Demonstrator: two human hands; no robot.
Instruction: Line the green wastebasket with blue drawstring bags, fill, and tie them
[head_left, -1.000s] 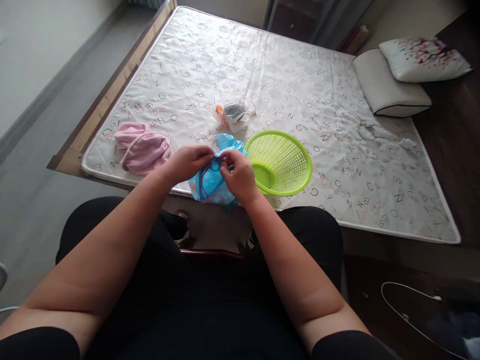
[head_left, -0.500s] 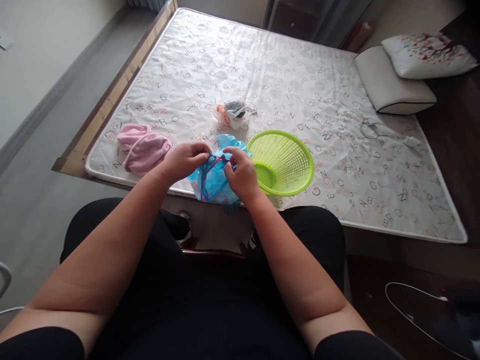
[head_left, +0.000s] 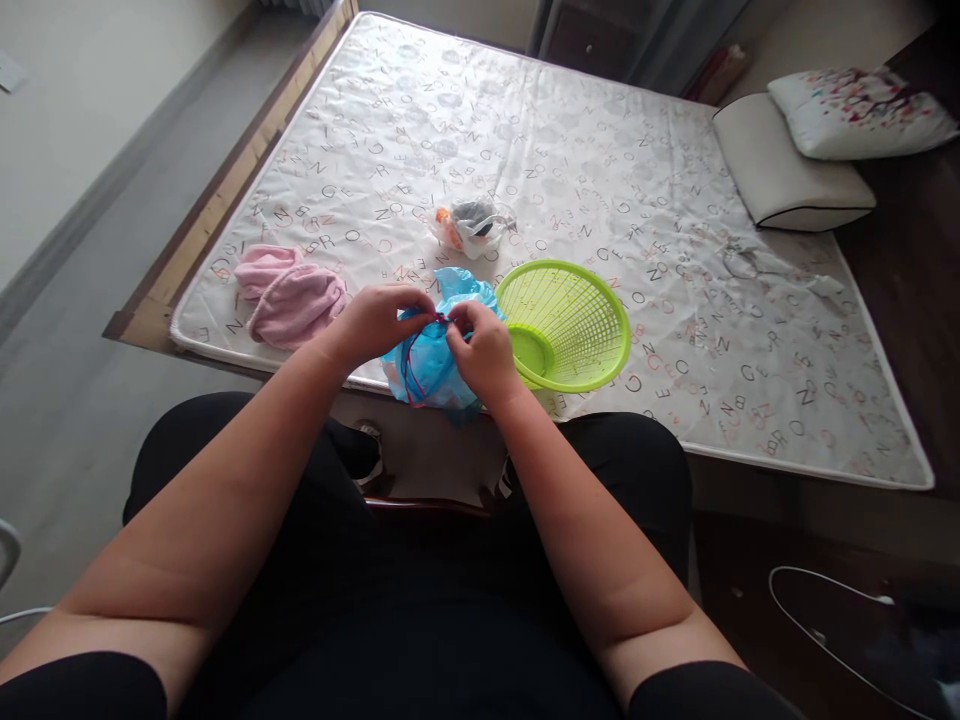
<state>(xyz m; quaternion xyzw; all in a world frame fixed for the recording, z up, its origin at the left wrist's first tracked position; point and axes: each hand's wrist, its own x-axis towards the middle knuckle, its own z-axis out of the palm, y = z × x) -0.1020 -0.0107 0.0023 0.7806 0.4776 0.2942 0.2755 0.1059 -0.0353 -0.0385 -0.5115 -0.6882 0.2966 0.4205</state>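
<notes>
A blue plastic bag (head_left: 431, 370) with a red drawstring (head_left: 409, 372) sits at the mattress's front edge, in front of me. Both hands pinch the red drawstring close together at the bag's gathered top. My left hand (head_left: 386, 318) is closed on it from the left, thumb and forefinger meeting. From the right, my right hand (head_left: 480, 345) closes on it with curled fingers. The exact point where the string meets the fingertips is partly hidden. Just right of my right hand, a lime-green plastic basket (head_left: 581, 375) lies tilted, its opening facing up toward me.
A pink cloth (head_left: 296, 300) lies crumpled to the left on the mattress (head_left: 585, 180). Behind the blue bag is a clear plastic bag (head_left: 474, 232) with orange and dark contents. Two pillows, one white floral (head_left: 847, 115) and one cream (head_left: 780, 165), are at the far right.
My left hand has shifted slightly right, so its fingertips now almost meet those of my right hand. The stretch of red string between them has shortened.
</notes>
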